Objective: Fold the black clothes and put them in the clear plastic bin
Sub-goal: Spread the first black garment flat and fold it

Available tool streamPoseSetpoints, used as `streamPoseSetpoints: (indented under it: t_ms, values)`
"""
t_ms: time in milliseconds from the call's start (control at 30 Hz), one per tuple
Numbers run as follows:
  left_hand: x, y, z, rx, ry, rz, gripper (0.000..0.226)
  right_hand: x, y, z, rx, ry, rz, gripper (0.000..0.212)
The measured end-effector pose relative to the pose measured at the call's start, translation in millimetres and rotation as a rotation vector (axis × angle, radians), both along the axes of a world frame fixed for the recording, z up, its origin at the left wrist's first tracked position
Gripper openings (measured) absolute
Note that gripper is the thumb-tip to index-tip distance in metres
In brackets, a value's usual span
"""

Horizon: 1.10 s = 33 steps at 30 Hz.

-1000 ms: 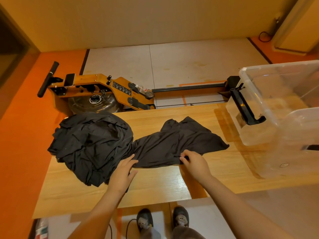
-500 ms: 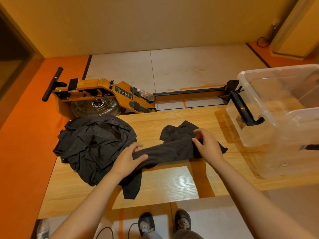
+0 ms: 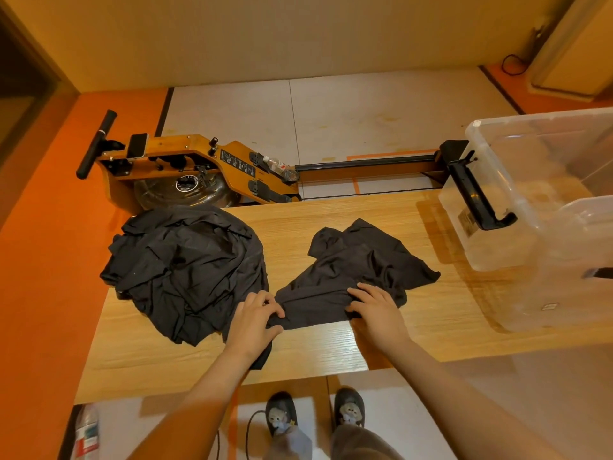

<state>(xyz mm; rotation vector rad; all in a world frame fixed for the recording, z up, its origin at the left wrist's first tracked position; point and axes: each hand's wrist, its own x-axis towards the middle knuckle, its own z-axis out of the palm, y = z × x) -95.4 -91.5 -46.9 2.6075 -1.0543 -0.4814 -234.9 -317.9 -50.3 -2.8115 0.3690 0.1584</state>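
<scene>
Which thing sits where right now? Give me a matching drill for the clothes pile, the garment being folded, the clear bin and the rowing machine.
Things
1. pile of black clothes
2. black garment
3. clear plastic bin
4. rowing machine

Places
A. on the floor beyond the table
B. right end of the table
C. left end of the table
D. mid-table, held by the left hand and right hand

Pairs: 1-C, 2-D, 3-B, 4-A
</scene>
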Motion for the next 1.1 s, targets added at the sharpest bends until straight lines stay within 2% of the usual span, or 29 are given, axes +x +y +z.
streamPoseSetpoints:
  t_ms: [67,167,300,400,500,600,700,833,933,1100]
  values:
    - [1,-1,-1,0.001,-0.009,0.003,0.012,1,-3,1,-0.028,-0.023,-0.03,0.021]
    - [3,0,3,-0.061,0.034,0.025,0.003,4,-8,2,-0.031,0.003,-0.041,0.023]
    - [12,2,16,-0.219,0.215,0.084,0.005,-1,-12,2,-0.057,0.021,0.004,0.041]
    - [15,-4,36,-0.34,0.426,0.183,0.013,0,-11,4,-0.149,0.029,0.006,0.029]
    - [15,-16,56,-0.381,0.557,0.244,0.021,8,-14,12,0.004,0.001,-0.084,0.023]
    - [26,-21,71,-0.377,0.509,0.251,0.022,20,-29,40,0.228,-0.142,-0.192,0.012]
    - [41,-21,89,-0.383,0.47,0.216,0.024,28,-51,83,0.399,-0.145,-0.255,0.013]
    - [58,-20,122,-0.386,0.51,0.085,0.022,37,-71,131,0.394,-0.177,-0.21,0.017]
    - [74,-22,145,-0.347,0.386,0.036,0.022,44,-84,156,0.342,-0.232,-0.165,0.016]
    - [94,-32,201,-0.485,0.296,0.044,0.009,53,-108,187,0.186,-0.421,-0.146,0.013]
